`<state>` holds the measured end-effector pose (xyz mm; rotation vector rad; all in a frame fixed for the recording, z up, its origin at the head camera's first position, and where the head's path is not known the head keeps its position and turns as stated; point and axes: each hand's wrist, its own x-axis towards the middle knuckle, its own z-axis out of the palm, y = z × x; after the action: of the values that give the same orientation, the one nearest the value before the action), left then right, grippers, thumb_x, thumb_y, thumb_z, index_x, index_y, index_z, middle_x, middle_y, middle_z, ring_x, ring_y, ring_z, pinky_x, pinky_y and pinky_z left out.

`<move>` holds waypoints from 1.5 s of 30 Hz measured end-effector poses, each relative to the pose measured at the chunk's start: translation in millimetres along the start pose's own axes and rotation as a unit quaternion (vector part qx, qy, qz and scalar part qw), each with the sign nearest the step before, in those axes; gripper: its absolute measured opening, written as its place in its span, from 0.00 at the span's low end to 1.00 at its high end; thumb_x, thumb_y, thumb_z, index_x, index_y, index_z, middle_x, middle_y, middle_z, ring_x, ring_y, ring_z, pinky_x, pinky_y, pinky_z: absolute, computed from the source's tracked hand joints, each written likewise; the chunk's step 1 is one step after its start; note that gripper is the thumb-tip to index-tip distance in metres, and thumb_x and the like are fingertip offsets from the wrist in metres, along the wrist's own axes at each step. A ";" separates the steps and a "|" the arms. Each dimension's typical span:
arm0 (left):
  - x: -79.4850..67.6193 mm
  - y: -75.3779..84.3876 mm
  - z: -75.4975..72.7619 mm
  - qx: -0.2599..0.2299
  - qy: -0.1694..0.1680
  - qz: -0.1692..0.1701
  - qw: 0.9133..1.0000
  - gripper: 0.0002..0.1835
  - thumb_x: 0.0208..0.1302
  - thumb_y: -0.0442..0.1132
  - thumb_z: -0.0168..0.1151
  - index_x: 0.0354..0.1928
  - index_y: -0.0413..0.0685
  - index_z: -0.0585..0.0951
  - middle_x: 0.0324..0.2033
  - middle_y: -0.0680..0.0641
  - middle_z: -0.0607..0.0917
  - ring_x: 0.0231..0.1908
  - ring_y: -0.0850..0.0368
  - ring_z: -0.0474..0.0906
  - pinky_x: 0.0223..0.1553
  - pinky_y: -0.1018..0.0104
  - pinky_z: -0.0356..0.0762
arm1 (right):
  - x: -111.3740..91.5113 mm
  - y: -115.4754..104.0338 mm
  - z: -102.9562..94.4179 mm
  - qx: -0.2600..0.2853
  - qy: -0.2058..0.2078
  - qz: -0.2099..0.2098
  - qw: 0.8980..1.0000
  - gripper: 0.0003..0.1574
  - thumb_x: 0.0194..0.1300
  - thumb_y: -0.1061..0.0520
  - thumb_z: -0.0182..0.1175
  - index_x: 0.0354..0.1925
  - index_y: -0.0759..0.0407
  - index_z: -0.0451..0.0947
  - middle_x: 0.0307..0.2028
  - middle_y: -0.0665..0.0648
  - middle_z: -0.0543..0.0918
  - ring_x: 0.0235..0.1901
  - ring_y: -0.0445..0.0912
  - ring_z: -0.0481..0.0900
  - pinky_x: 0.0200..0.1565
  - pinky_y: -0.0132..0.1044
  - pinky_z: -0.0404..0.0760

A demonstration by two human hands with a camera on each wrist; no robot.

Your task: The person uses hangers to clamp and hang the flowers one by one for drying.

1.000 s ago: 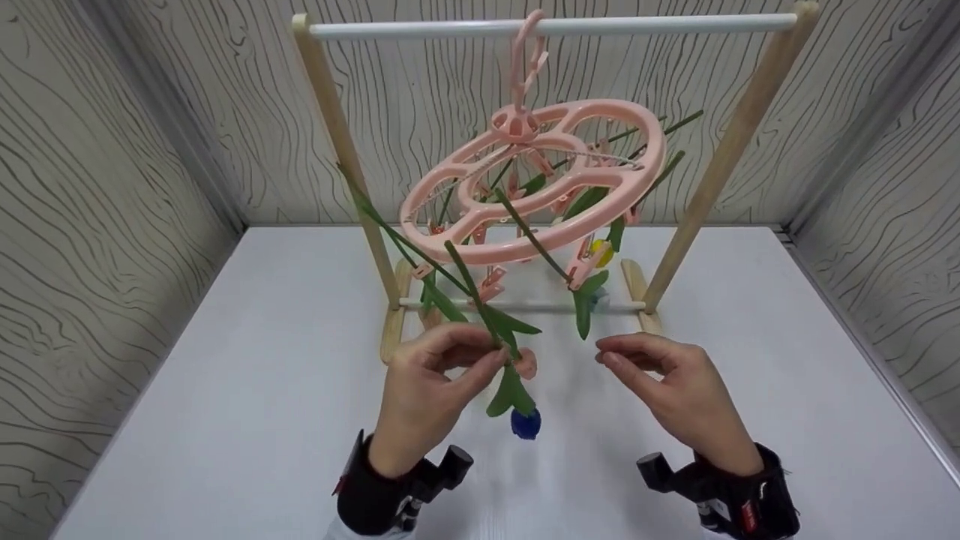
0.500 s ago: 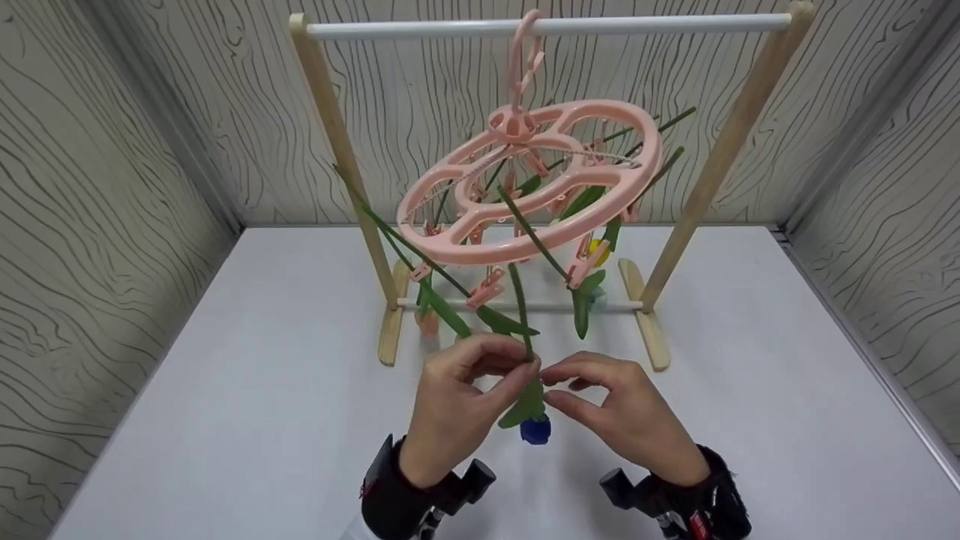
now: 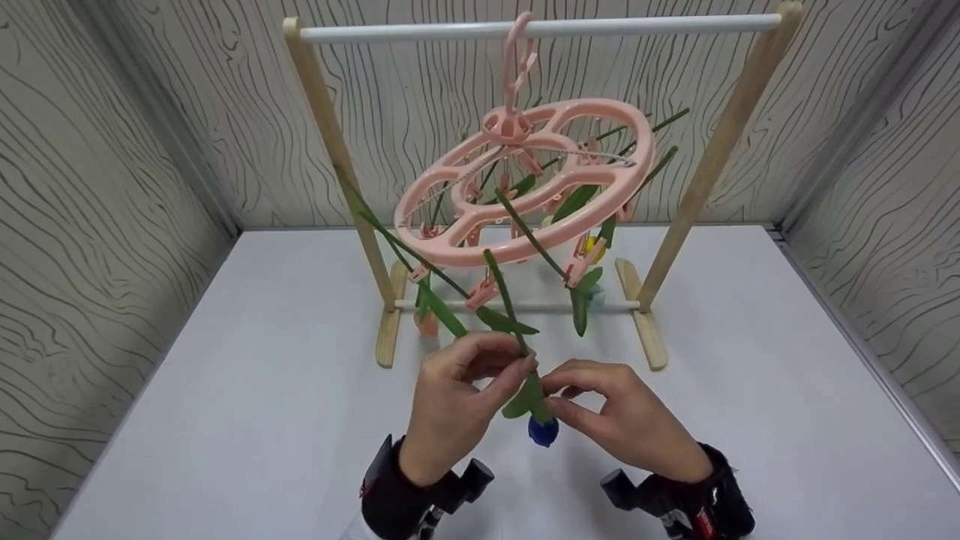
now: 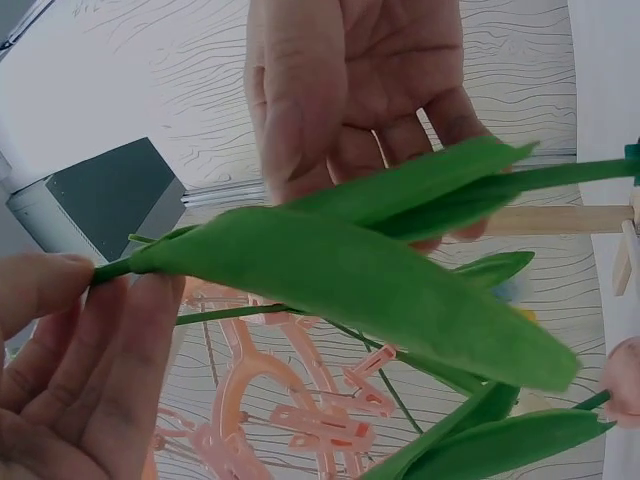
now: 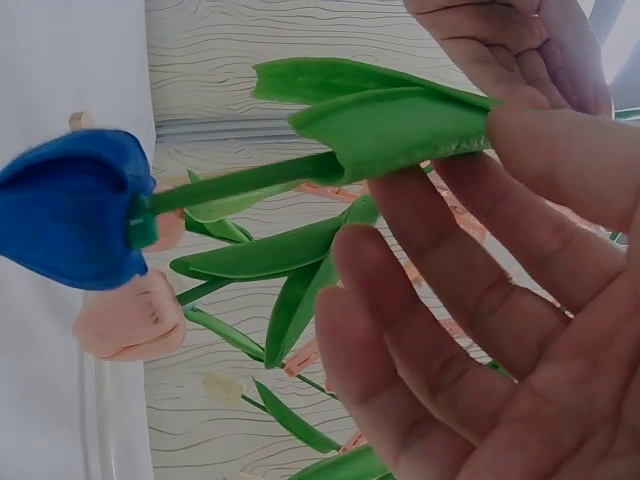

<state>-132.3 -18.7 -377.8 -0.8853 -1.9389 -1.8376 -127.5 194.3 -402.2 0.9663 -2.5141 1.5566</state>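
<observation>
A blue artificial tulip [image 3: 544, 430] hangs bloom-down between the two hands, its green stem slanting up to the left. My left hand [image 3: 457, 409] pinches that stem between thumb and fingertips, just above the leaves, as the left wrist view also shows at the stem [image 4: 112, 268]. With thumb and fingers, my right hand [image 3: 626, 416] holds the tulip's leaves [image 5: 400, 130] above the blue bloom [image 5: 75, 205]. A round pink clip hanger [image 3: 517, 247] hangs above and beyond the hands; one pink clip [image 3: 481, 293] is near the stem's upper part.
The hanger hooks over the white rail [image 3: 645, 26] of a wooden stand [image 3: 709, 172]. Several other tulips hang from its clips, including a pink tulip [image 5: 130, 315] close to the hands and a yellow one [image 3: 595, 249] at the back. A white table [image 3: 262, 420] lies below.
My left hand has moved right with the blue tulip. My right hand has come in from the right and now holds its leaves. The tulip's stem has tilted.
</observation>
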 end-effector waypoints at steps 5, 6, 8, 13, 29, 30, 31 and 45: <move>-0.1 -0.7 1.2 -0.005 -0.011 0.001 1.000 0.07 0.63 0.32 0.68 0.42 0.41 0.84 0.37 0.49 0.86 0.36 0.56 0.86 0.38 0.61 0.84 | -0.2 0.8 1.2 -0.012 0.009 -0.017 1.000 0.11 0.69 0.54 0.64 0.49 0.49 0.85 0.41 0.44 0.86 0.40 0.42 0.84 0.46 0.38 0.83; -0.1 -0.8 1.5 -0.007 -0.014 -0.002 1.000 0.07 0.63 0.32 0.68 0.43 0.41 0.84 0.37 0.49 0.86 0.36 0.55 0.86 0.39 0.61 0.84 | -0.3 0.9 1.3 -0.016 0.011 -0.017 1.000 0.11 0.68 0.54 0.64 0.49 0.48 0.85 0.40 0.44 0.86 0.40 0.42 0.83 0.46 0.38 0.83; 0.1 -1.0 2.1 -0.009 -0.020 -0.009 1.000 0.07 0.64 0.32 0.68 0.43 0.41 0.84 0.38 0.49 0.86 0.37 0.55 0.85 0.39 0.61 0.84 | -0.4 0.9 1.1 -0.023 0.015 -0.019 0.999 0.10 0.68 0.54 0.64 0.48 0.48 0.85 0.40 0.43 0.86 0.40 0.41 0.83 0.46 0.38 0.83; 0.8 -1.6 3.4 -0.003 -0.032 -0.010 0.999 0.07 0.64 0.33 0.68 0.43 0.40 0.84 0.38 0.50 0.86 0.37 0.56 0.85 0.39 0.61 0.84 | -0.9 0.1 0.9 -0.038 0.030 -0.044 0.998 0.10 0.68 0.57 0.64 0.47 0.49 0.85 0.39 0.44 0.86 0.39 0.41 0.83 0.45 0.39 0.83; -2.6 -1.3 -2.2 0.034 -0.009 0.016 0.999 0.05 0.63 0.33 0.69 0.41 0.45 0.85 0.36 0.51 0.87 0.35 0.58 0.85 0.37 0.63 0.84 | -4.7 3.6 -20.0 -0.072 0.101 -0.058 0.991 0.12 0.66 0.66 0.64 0.44 0.53 0.86 0.38 0.47 0.87 0.38 0.43 0.84 0.42 0.30 0.81; -2.8 -1.0 -2.0 0.034 -0.008 0.017 0.999 0.05 0.63 0.33 0.69 0.41 0.45 0.85 0.36 0.51 0.87 0.35 0.58 0.85 0.37 0.63 0.84 | -6.4 4.4 -26.7 -0.083 0.130 -0.043 0.987 0.11 0.66 0.67 0.64 0.43 0.54 0.86 0.38 0.47 0.87 0.37 0.42 0.85 0.41 0.29 0.81; -2.9 -0.7 -1.9 0.033 -0.007 0.018 0.999 0.05 0.63 0.33 0.69 0.41 0.45 0.85 0.36 0.51 0.87 0.36 0.58 0.85 0.37 0.63 0.84 | -7.5 5.9 -33.6 -0.094 0.163 -0.021 0.982 0.09 0.66 0.66 0.64 0.42 0.55 0.86 0.37 0.47 0.87 0.37 0.42 0.85 0.40 0.28 0.81; -1.7 1.5 3.8 0.019 -0.012 0.012 1.000 0.05 0.63 0.34 0.69 0.40 0.43 0.86 0.36 0.51 0.87 0.36 0.58 0.85 0.37 0.62 0.84 | 78.1 43.3 -103.7 -0.031 0.061 0.133 0.989 0.30 0.79 0.45 0.46 0.71 0.56 0.67 0.58 0.60 0.78 0.59 0.53 0.75 0.56 0.46 0.78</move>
<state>-129.4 -15.4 -378.2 -0.9202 -1.9628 -1.7771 -242.5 254.4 -358.8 0.5275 -2.6718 1.5333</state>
